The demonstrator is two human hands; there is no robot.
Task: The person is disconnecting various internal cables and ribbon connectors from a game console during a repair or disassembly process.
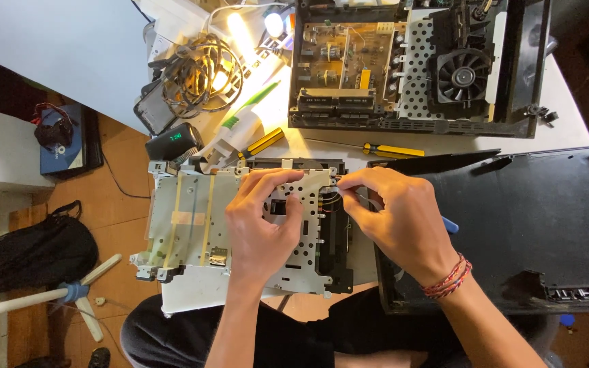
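I see the drive (240, 232) out of the console (417, 65) at 1 o'clock, resting on my lap. My left hand (264, 221) lies flat on it, fingers spread; my right hand (393, 218) pinches its wires (330, 200), not yet freed.

A small black box (174, 141) lies near the left edge of the white surface (574, 123), just below a tangle of cables. Its screen (175, 136) is a little rectangle glowing green. A white tube (243, 123) with a green printed label lies slanted just right of it. On the floor to the far left sits a blue box (59, 146) with a round white mark.
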